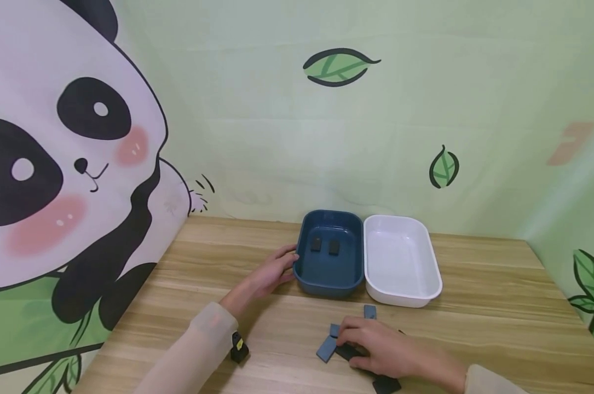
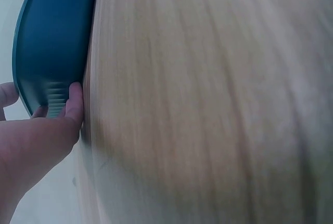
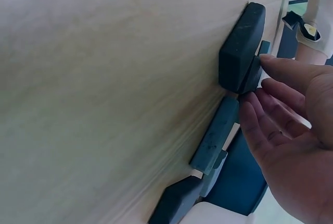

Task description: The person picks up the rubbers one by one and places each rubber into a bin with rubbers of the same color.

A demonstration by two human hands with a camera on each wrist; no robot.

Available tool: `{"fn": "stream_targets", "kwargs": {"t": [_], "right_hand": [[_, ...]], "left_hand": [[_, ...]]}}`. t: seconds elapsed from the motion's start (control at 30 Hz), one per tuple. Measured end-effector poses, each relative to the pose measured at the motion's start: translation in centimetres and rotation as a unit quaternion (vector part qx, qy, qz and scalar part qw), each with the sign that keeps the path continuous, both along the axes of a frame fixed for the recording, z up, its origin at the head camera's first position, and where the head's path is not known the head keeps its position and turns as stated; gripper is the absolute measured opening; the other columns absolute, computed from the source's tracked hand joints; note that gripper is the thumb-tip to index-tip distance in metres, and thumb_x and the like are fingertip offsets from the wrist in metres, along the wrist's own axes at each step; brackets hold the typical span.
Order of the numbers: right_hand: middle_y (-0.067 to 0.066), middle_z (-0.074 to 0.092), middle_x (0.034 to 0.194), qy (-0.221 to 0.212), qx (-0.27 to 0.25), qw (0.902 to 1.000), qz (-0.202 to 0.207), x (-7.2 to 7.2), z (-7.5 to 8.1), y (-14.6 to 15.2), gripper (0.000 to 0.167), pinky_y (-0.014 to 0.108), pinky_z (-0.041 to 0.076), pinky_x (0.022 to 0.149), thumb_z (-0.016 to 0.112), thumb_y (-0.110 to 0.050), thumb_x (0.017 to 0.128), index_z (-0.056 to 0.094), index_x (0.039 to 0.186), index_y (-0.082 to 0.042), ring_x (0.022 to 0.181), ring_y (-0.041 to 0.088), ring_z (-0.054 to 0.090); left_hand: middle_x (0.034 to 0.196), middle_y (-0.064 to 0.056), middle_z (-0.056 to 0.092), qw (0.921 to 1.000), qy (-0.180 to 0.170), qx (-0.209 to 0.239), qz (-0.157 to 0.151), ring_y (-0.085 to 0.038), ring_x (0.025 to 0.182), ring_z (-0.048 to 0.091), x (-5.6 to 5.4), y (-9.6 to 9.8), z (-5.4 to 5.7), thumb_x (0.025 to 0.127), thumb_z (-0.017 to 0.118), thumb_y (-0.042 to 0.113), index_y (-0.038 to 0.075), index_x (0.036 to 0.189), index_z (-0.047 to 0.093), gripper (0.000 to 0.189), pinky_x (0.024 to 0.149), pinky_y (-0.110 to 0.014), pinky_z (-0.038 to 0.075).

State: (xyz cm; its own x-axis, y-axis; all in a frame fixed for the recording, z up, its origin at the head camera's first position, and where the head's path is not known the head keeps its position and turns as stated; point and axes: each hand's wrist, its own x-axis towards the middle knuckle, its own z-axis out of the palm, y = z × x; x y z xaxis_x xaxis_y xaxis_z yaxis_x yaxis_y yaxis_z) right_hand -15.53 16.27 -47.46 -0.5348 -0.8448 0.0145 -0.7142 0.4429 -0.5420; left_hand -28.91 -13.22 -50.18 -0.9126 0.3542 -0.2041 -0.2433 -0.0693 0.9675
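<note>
Left hand [image 1: 269, 273]: fingers curled on side of blue tub [image 1: 328, 272]. Right hand [image 1: 380, 346]: fingers pinching black block [image 1: 346, 352], blue block [image 1: 326, 349] beside.

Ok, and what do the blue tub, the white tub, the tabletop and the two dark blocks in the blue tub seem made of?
Blue tub: probably plastic, glossy; light glints inside.
White tub: likely plastic too, given its similar shape and sheen.
Tabletop: wood or wood-look laminate; streaky grain shows, but not which.
Two dark blocks: perhaps plastic, fairly matte; too small to be sure.

Room above white tray [image 1: 402, 262], blocks [image 1: 370, 312] in front
</note>
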Motion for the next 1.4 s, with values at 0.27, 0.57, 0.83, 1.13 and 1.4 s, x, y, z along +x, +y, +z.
{"fn": "stream_targets", "kwargs": {"t": [0.27, 0.57, 0.83, 1.13, 1.4], "right_hand": [[-0.009, 0.061, 0.121, 0.019, 0.017, 0.9997, -0.004, 0.1, 0.0, -0.2, 0.027, 0.023, 0.055, 0.084, 0.083, -0.018, 0.093, 0.074, 0.119, -0.018, 0.101, 0.001, 0.057], [-0.006, 0.059, 0.121, 0.035, 0.027, 0.999, -0.005, 0.2, 0.1, 0.3, 0.027, 0.021, 0.054, 0.081, 0.081, -0.023, 0.096, 0.074, 0.12, -0.014, 0.096, 0.0, 0.054], [-0.005, 0.059, 0.126, 0.0, 0.033, 0.9994, -0.011, 0.0, 0.3, 0.9, 0.031, 0.023, 0.056, 0.087, 0.082, -0.023, 0.095, 0.074, 0.125, -0.014, 0.104, 0.002, 0.058], [-0.009, 0.055, 0.11, 0.019, 0.033, 0.9985, -0.04, -0.1, -0.2, 1.0, 0.031, 0.021, 0.049, 0.073, 0.08, -0.037, 0.096, 0.074, 0.117, -0.014, 0.086, 0.001, 0.05], [-0.009, 0.058, 0.11, 0.032, 0.033, 0.9974, -0.056, 0.0, -0.1, 1.3, 0.03, 0.024, 0.052, 0.076, 0.083, -0.034, 0.094, 0.074, 0.116, -0.015, 0.089, 0.002, 0.051]], "left_hand": [[0.161, -0.021, 0.045, 1.0, -0.001, -0.001, 0.001, -0.034, 0.15, 0.043, 0.1, 0.1, 0.2, 0.111, 0.049, 0.017, 0.004, 0.161, 0.037, 0.053, 0.119, -0.051, 0.04], [0.161, -0.022, 0.045, 1.0, -0.004, -0.004, 0.0, -0.034, 0.149, 0.044, 0.0, 0.1, 0.1, 0.111, 0.048, 0.016, 0.004, 0.162, 0.036, 0.053, 0.12, -0.051, 0.04], [0.16, -0.023, 0.046, 1.0, 0.0, -0.001, 0.002, -0.034, 0.148, 0.046, -0.2, 0.1, -0.1, 0.111, 0.048, 0.016, 0.004, 0.162, 0.037, 0.053, 0.119, -0.051, 0.041], [0.159, -0.022, 0.047, 1.0, 0.0, -0.004, 0.0, -0.033, 0.146, 0.047, -0.2, 0.0, -0.2, 0.111, 0.049, 0.017, 0.003, 0.162, 0.036, 0.054, 0.119, -0.05, 0.041], [0.159, -0.022, 0.047, 1.0, 0.001, -0.005, -0.001, -0.032, 0.146, 0.047, -0.3, 0.0, -0.3, 0.111, 0.049, 0.018, 0.005, 0.162, 0.036, 0.054, 0.119, -0.05, 0.041]]}}
